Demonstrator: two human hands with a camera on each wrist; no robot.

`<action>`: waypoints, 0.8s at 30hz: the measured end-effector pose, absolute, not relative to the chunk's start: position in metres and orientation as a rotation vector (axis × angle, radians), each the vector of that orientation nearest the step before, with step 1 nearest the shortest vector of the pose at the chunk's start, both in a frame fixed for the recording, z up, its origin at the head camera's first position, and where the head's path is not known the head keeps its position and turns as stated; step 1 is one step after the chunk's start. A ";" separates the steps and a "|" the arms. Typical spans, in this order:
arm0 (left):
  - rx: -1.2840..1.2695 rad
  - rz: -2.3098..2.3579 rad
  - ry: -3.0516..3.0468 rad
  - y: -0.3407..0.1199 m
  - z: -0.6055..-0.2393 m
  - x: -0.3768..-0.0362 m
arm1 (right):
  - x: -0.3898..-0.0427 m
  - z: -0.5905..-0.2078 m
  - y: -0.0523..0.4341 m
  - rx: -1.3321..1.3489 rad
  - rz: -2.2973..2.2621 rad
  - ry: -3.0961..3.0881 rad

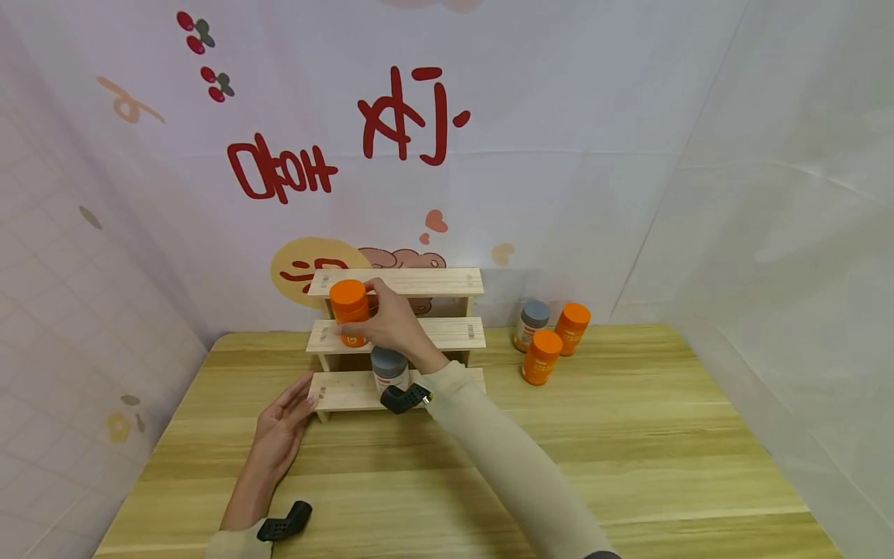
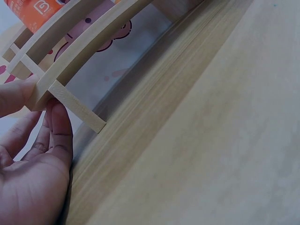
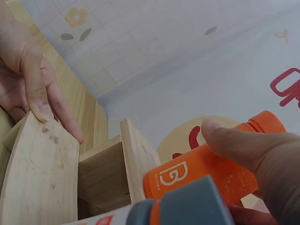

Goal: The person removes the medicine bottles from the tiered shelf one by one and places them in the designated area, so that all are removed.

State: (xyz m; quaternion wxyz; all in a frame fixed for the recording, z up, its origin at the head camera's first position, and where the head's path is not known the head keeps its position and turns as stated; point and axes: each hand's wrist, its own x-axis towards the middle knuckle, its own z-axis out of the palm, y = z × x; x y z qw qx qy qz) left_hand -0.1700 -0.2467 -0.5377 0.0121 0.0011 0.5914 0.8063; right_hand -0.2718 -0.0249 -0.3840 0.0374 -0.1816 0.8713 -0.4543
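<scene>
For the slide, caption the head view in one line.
Right hand holds an orange bottle at the stepped wooden rack's middle tier while the left hand steadies its base.

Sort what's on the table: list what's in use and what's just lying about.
In use: orange bottle held by right hand; rack steadied by left hand.
Lying about: grey-capped bottle on the bottom step; three bottles beside the rack.

On my counter [image 1: 628,435], two orange bottles [image 1: 542,357] and a grey-capped bottle [image 1: 532,324] stand close together at the right, before a backdrop [image 1: 559,155] with red lettering [image 1: 405,116].
</scene>
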 end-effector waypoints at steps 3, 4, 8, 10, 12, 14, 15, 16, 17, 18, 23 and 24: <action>0.008 2.516 1.849 -0.247 -0.539 -0.170 | -0.273 -0.384 -0.025 -0.582 -1.364 2.699; 0.009 2.518 1.849 -0.247 -0.539 -0.170 | -0.273 -0.385 -0.025 -0.598 -1.358 2.702; 0.011 2.516 1.851 -0.248 -0.540 -0.170 | -0.273 -0.386 -0.022 -0.673 -1.356 2.693; 0.008 2.516 1.851 -0.248 -0.539 -0.169 | -0.273 -0.387 -0.021 -0.705 -1.364 2.679; 0.005 2.514 1.851 -0.248 -0.539 -0.169 | -0.272 -0.387 -0.019 -0.728 -1.387 2.652; 0.002 2.509 1.853 -0.248 -0.538 -0.169 | -0.271 -0.388 -0.017 -0.745 -1.417 2.624; -0.001 2.506 1.855 -0.248 -0.538 -0.169 | -0.271 -0.388 -0.016 -0.752 -1.436 2.609; -0.004 2.504 1.857 -0.248 -0.538 -0.169 | -0.270 -0.389 -0.015 -0.755 -1.457 2.596; -0.008 2.499 1.861 -0.248 -0.538 -0.169 | -0.270 -0.389 -0.014 -0.758 -1.479 2.583; -0.010 2.496 1.864 -0.248 -0.538 -0.169 | -0.269 -0.389 -0.012 -0.759 -1.497 2.578; -0.017 2.479 1.875 -0.248 -0.538 -0.170 | -0.267 -0.391 -0.004 -0.720 -1.592 2.547; -0.017 2.476 1.878 -0.248 -0.538 -0.171 | -0.267 -0.392 -0.003 -0.710 -1.609 2.538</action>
